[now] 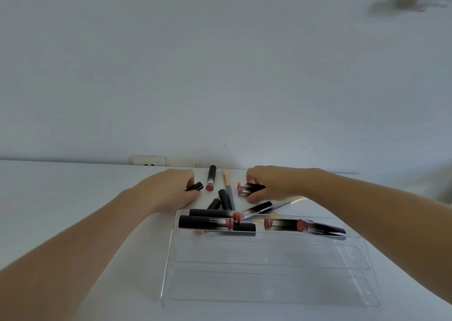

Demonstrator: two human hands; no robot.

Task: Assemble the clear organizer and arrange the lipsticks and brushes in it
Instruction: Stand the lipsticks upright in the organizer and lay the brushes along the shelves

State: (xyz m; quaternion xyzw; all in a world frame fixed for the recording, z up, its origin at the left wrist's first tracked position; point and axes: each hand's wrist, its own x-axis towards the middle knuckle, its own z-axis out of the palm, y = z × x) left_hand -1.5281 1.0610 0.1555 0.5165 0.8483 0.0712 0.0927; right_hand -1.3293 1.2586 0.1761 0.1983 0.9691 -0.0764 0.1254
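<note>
Clear organizer [269,269] on the white worktop [61,198] at near centre, several lipsticks [216,224] lying across its far tier, left hand [168,191] grasping a black lipstick [195,186] beyond it, right hand [274,185] grasping two pink-ended lipsticks [249,189], brush [228,186] lying between the hands

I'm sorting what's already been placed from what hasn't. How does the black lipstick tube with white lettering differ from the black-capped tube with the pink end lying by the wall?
The lettered black lipstick tube lies crosswise on the top tier of the clear acrylic organizer; the pink-ended black-capped tube lies on the white table, pointing toward the wall. The lettered one shows white print; the other shows none. Neither is held by a hand.
</note>
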